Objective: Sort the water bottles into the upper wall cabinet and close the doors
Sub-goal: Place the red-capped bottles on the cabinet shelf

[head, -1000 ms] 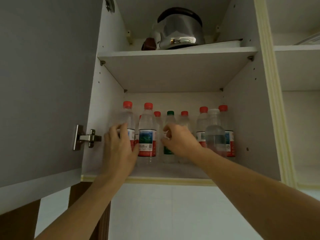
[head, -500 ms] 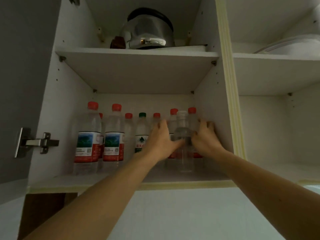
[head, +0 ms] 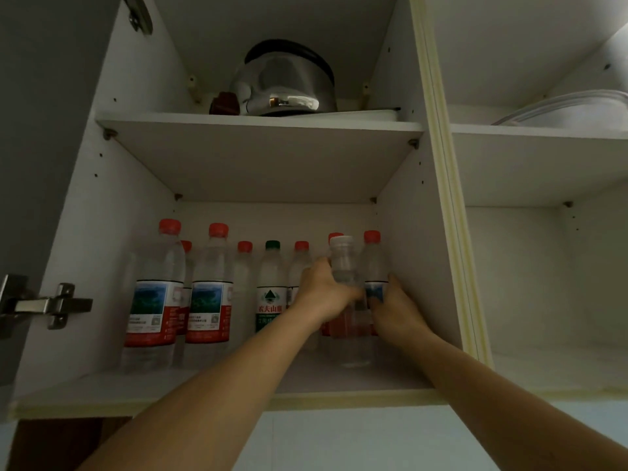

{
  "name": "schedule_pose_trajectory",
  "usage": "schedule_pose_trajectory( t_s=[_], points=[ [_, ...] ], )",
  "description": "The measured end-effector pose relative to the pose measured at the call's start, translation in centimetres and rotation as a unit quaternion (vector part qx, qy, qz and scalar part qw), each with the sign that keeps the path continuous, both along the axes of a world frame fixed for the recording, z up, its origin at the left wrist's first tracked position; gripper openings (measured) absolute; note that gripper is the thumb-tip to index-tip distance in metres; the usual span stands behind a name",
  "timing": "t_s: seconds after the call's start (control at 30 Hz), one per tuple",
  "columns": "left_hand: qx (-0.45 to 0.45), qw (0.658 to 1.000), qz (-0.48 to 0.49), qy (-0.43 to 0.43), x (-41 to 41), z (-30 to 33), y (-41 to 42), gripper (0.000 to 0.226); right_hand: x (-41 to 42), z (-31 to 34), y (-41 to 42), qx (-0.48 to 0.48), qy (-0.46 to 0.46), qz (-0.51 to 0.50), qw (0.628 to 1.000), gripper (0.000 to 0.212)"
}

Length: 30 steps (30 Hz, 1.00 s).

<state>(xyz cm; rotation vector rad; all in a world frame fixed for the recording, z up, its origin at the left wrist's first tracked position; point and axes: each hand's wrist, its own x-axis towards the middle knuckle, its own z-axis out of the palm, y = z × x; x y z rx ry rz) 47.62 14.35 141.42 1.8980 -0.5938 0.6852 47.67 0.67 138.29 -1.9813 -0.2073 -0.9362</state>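
Both hands' grip (head: 365, 300) around clear bottle (head: 343, 263), red-capped bottles (head: 154, 300) crowding left.

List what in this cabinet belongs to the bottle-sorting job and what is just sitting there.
Belongs to the job:
- clear-capped bottle, held between left hand and right hand
- red-capped bottles
- green-capped bottle
- cabinet door, open

Just sitting there:
- steel kettle, upper shelf
- dark red object beside it
- white dish, right compartment
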Motion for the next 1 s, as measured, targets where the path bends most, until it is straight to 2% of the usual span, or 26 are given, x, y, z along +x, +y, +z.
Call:
schedule_pose_trajectory(
  t_s=[0.13,0.2,0.27,0.37,0.47,0.53,0.6,0.67,0.7,0.77,0.87,0.93,1.0],
  points=[
    [0.027,1.0,0.007,0.014,-0.1,0.4,3.2,0.036,-0.1,-0.2,-0.2,-0.003,0.002,0.008,1.0,0.044],
    [0.037,0.999,0.021,0.029,-0.2,0.4,5.2,0.047,-0.2,-0.5,-0.1,0.0,0.021,0.014,1.0,0.052],
    [0.051,0.996,0.074,0.02,0.0,0.4,6.9,0.059,-0.4,-0.7,-0.1,-0.01,0.038,0.012,0.999,0.058],
    [0.076,0.981,0.181,-0.003,0.3,0.0,8.5,0.064,-0.6,-0.7,0.0,-0.03,0.047,0.008,0.998,0.069],
    [0.115,0.962,0.242,-0.039,0.4,-0.8,8.5,0.073,-0.8,-0.7,0.1,-0.042,0.054,-0.005,0.998,0.076],
    [0.165,0.932,0.291,-0.139,0.1,-1.4,7.8,0.09,-0.8,-0.7,0.2,-0.045,0.054,-0.009,0.997,0.076],
    [0.243,0.869,0.333,-0.275,-0.3,-1.5,6.5,0.107,-0.9,-0.9,0.3,-0.047,0.058,-0.007,0.997,0.079],
    [0.326,0.816,0.322,-0.352,-0.3,-1.1,4.8,0.114,-0.6,-1.0,0.3,-0.057,0.061,-0.005,0.996,0.083],
    [0.363,0.81,0.298,-0.352,-0.1,-0.9,4.0,0.116,-0.5,-1.1,0.2,-0.071,0.062,-0.009,0.996,0.085],
    [0.422,0.814,0.266,-0.298,0.8,-0.6,2.7,0.119,-0.4,-1.2,0.0,-0.095,0.058,-0.02,0.994,0.085],
    [0.487,0.794,0.281,-0.233,2.6,-1.0,1.5,0.122,-0.9,-1.1,-0.1,-0.132,0.039,-0.016,0.99,0.072],
    [0.492,0.789,0.291,-0.224,3.5,-1.3,1.2,0.124,-1.0,-1.1,-0.2,-0.192,0.05,-0.054,0.979,0.09],
    [0.488,0.79,0.295,-0.225,4.1,-1.3,1.1,0.126,-1.2,-1.0,-0.1,-0.294,0.074,-0.125,0.945,0.109]
  ],
)
